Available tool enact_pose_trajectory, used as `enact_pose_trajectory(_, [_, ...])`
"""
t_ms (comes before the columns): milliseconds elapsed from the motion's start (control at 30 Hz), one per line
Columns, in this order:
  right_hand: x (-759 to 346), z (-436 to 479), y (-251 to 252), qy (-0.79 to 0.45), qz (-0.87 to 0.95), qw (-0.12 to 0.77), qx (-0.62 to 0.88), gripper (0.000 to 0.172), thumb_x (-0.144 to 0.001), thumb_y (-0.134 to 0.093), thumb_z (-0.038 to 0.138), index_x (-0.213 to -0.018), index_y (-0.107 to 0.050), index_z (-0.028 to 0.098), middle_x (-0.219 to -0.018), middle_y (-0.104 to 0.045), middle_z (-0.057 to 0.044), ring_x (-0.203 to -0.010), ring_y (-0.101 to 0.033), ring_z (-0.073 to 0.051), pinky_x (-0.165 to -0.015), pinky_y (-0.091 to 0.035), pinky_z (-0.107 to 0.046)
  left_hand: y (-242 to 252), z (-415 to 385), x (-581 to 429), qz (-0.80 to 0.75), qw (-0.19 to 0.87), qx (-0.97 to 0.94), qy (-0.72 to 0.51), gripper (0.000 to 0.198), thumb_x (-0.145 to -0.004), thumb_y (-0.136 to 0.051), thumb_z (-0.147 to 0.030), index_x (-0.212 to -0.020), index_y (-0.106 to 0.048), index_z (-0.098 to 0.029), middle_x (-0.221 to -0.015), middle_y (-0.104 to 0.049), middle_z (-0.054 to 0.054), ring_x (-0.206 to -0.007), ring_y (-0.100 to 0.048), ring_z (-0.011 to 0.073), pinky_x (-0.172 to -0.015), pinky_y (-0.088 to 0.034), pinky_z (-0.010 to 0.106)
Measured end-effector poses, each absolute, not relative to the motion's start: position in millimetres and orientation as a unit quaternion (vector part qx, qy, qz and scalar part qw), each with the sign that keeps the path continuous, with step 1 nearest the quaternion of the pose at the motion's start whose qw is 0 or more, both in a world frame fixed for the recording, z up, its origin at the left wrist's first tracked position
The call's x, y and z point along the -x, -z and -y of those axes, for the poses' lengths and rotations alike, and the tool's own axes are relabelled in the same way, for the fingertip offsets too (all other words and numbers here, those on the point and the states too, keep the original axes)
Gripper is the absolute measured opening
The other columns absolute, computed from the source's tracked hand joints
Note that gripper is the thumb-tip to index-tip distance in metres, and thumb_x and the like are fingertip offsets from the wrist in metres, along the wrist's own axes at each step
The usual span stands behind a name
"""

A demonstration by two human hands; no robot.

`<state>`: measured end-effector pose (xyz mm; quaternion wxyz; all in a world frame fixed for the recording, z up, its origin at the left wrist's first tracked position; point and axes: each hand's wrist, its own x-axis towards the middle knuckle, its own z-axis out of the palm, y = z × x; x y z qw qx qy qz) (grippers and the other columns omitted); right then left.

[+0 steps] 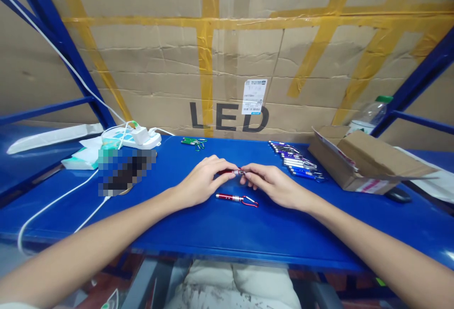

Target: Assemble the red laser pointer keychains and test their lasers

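Note:
Between my two hands is a small red penlight (pixel 234 172), mostly covered by fingers. My left hand (pixel 203 179) is closed on its body, thumb and fingertips pinching it. At the other end my right hand (pixel 275 183) pinches the tip, where a carabiner clip seems to be attached; the exact grip is hidden. Just below my hands a second red penlight (pixel 229 197) lies on the blue table (pixel 184 233), with a red carabiner (pixel 250 201) on its right end.
Green penlights (pixel 191 142) lie at the back. Several purple, silver and blue penlights (pixel 298 162) are to the right, beside an open cardboard box (pixel 358 162). A power strip (pixel 136 136), white cables and a blurred phone-like object (pixel 124 174) are left. A bottle (pixel 371 115) stands behind the box.

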<state>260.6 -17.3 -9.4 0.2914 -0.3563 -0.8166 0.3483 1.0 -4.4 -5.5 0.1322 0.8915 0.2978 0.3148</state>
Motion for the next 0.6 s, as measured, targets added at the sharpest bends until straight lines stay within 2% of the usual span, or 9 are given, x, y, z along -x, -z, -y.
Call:
enact_pose_trajectory(167, [-262.0,17.6,8.5,-0.33,0.815,0.311,0.36,0.035,-0.109,-0.058,0.046,-0.122,-0.077,0.02,-0.105,-0.082,-0.006,-0.09,-0.075,-0.022,-0.084,-0.06,-0.035,7.8,3.9,-0.8,-0.29,0.14,-0.898,-0.301,0.026,-0.111,-0.056,-0.036,-0.122,-0.078,-0.025,-0.114,-0.081,0.006,-0.103,-0.067,0.0235,-0.098,-0.05,0.039])
enact_pose_trajectory(333, [-263.3,18.5,2.6,-0.274,0.852,0.29,0.339,0.035,-0.109,-0.057,0.045,-0.108,-0.082,0.021,-0.092,-0.081,-0.005,-0.084,-0.072,-0.022,-0.079,-0.056,-0.034,7.8,5.5,-2.1,-0.276,0.138,-0.905,-0.292,0.026,-0.112,-0.056,-0.036,-0.122,-0.078,-0.026,-0.115,-0.08,0.005,-0.103,-0.066,0.0229,-0.098,-0.05,0.038])
enact_pose_trajectory(467, [-263.1,20.0,0.4,-0.218,0.874,0.29,0.323,0.037,-0.112,-0.052,0.044,-0.116,-0.082,0.022,-0.099,-0.082,-0.006,-0.085,-0.073,-0.023,-0.08,-0.055,-0.035,8.2,5.8,-1.8,-0.278,0.147,-0.904,-0.29,0.027,-0.111,-0.056,-0.038,-0.122,-0.079,-0.026,-0.114,-0.08,0.006,-0.104,-0.067,0.0232,-0.098,-0.051,0.039])
enact_pose_trajectory(600, [-264.1,21.4,4.0,-0.156,0.887,0.308,0.306,0.035,-0.113,-0.05,0.039,-0.127,-0.079,0.025,-0.111,-0.083,-0.008,-0.095,-0.075,-0.025,-0.087,-0.058,-0.04,9.9,5.7,-1.1,-0.289,0.149,-0.897,-0.301,0.027,-0.11,-0.058,-0.039,-0.123,-0.078,-0.026,-0.117,-0.08,0.007,-0.106,-0.068,0.0234,-0.1,-0.052,0.039])
